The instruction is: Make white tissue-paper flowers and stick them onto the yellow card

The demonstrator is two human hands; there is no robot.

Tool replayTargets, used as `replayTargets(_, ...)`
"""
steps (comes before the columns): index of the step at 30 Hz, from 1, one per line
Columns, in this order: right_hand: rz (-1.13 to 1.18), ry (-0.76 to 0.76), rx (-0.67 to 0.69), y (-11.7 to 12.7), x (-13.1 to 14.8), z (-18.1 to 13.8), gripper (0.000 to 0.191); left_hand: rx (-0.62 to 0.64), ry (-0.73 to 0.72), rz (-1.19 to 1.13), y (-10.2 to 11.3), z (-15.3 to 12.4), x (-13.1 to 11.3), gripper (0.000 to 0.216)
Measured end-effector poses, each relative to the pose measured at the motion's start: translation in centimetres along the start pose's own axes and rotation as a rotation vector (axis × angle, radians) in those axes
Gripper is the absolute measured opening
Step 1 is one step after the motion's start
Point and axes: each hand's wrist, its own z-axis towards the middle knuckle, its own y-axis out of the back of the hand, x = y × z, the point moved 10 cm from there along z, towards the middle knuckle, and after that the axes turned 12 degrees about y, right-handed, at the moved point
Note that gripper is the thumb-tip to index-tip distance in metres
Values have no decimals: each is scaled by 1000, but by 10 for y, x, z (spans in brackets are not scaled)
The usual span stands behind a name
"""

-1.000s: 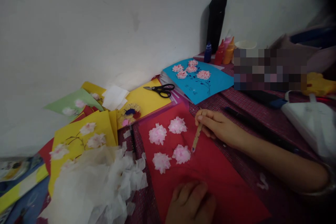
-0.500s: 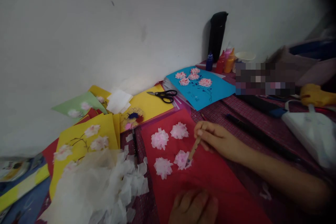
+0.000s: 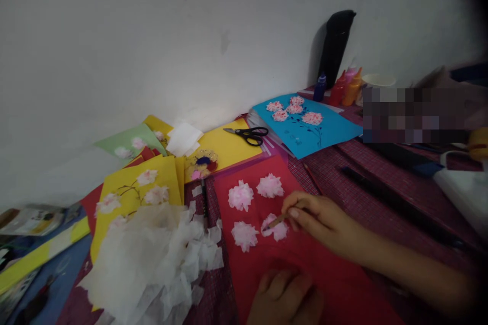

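A red paper sheet [image 3: 305, 264] lies in front of me with several pink tissue flowers [image 3: 241, 196] stuck on it. My right hand [image 3: 320, 221] pinches a thin brush [image 3: 275, 222] whose tip touches the lower right flower [image 3: 276, 228]. My left hand [image 3: 285, 299] rests on the sheet's near edge at the bottom of the view, fingers curled down onto the paper with nothing in them.
A heap of white tissue scraps [image 3: 152, 264] lies left of the red sheet. Yellow and green flower cards [image 3: 133, 193], black scissors [image 3: 249, 134], a blue flower card [image 3: 305, 122], small paint bottles [image 3: 343, 89] and a black flask [image 3: 335, 45] stand toward the wall.
My right hand has moved left and lowered the brush until its tip lies on the lower right flower. The view has shifted a little to the left.
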Motion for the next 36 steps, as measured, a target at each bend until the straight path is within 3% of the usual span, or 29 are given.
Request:
replayTargets(4, -91, 23, 9, 4, 4, -1, 15, 14, -8, 12, -3, -1, -1, 32)
replayTargets(10, 7, -35, -182, 41, 2, 1, 18, -133, 41, -11, -7, -16, 5, 27)
replayTargets(16, 113, -30, -255, 47, 2, 1, 20, 8, -21, 102, -30, -30, 2, 16)
replayTargets(21, 135, 13, -136, 25, 9, 0, 18, -103, 42, 24, -15, -27, 8, 27)
replayTargets(27, -129, 97, 67, 3, 22, -2, 16, 34, -70, 141, -32, -31, 2, 11)
replayTargets(32, -86, 64, 20, 12, 11, 0, 19, -79, -3, 44, -16, -23, 4, 24)
replayTargets(36, 124, -113, -59, 18, -21, 0, 21, -77, 6, -45, -10, -17, 4, 36)
